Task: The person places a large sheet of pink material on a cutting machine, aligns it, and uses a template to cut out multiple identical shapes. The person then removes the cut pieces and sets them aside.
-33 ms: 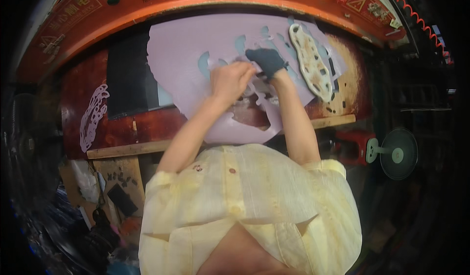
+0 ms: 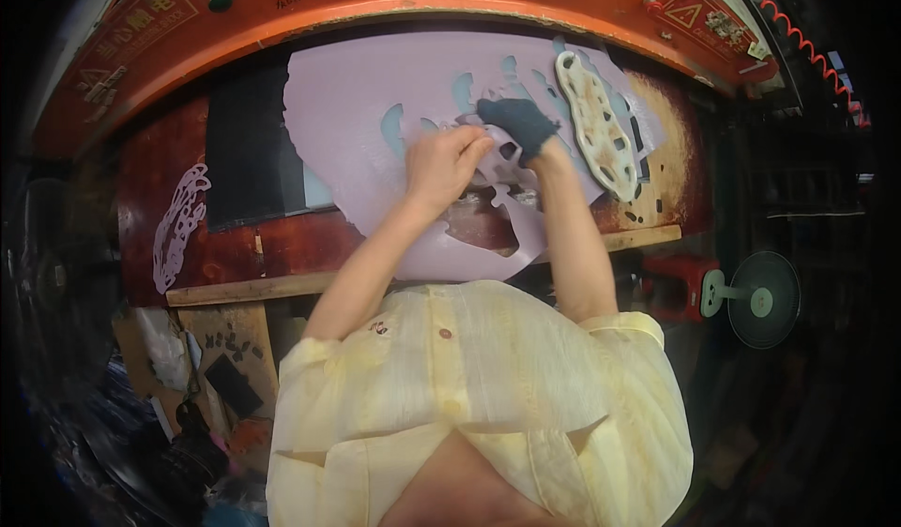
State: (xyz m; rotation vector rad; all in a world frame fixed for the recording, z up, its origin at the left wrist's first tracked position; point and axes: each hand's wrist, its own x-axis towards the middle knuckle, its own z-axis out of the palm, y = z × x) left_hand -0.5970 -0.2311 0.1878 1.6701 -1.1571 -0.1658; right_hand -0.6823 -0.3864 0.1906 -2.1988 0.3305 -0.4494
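Note:
A large pale purple sheet point(image 2: 338, 105) with cut-out openings lies over the work surface, and light blue shows through several of them. At its middle, my bare left hand point(image 2: 441, 163) pinches a purple strip with holes point(image 2: 500, 159) between thumb and fingers. My right hand point(image 2: 518, 125), in a dark blue-grey glove, is bent over the same strip just to the right. Its fingers are curled, and their tips are hidden, so its hold cannot be made out. Right of the glove a long cream-coloured cutting die point(image 2: 597, 125) with dark openings rests on the sheet.
An orange machine beam point(image 2: 422, 6) spans the far side. A black mat point(image 2: 246, 152) lies left, beside several loose purple cut-outs point(image 2: 178, 231). A wooden strip point(image 2: 249, 288) edges the bench. At right are a fan point(image 2: 762, 299) and a red stool point(image 2: 671, 288); small dark scraps point(image 2: 631, 215) lie near the die.
Both hands stay over the same spot. The gloved right hand has turned slightly, and more of the holed purple strip shows between the hands.

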